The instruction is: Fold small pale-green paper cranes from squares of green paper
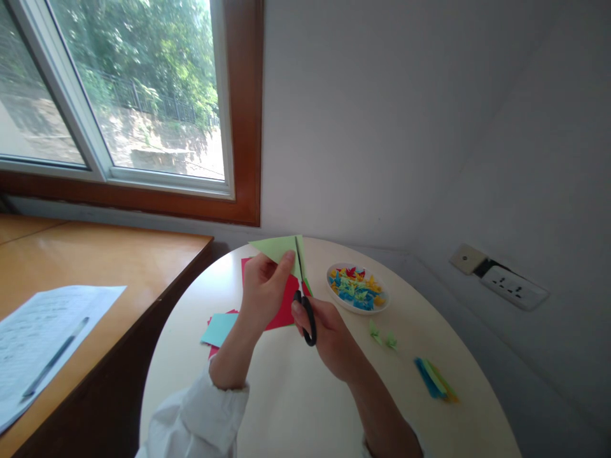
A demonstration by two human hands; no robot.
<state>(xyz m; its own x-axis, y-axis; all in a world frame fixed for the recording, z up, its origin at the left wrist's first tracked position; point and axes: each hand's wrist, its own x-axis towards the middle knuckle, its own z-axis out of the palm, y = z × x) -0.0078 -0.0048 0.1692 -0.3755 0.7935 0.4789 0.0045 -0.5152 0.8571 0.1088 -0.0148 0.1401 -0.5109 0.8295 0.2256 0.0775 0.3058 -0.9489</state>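
My left hand pinches a sheet of light green paper and holds it up above the round white table. My right hand grips black-handled scissors, whose blades point up along the paper's right edge. Under both hands lies a red sheet flat on the table. A light blue sheet lies left of it, over another red one.
A white dish of small coloured folded papers sits right of the hands. Two small green folded pieces and a stack of coloured strips lie nearer. A wooden desk at left carries a printed sheet and pen. A wall socket sits at right.
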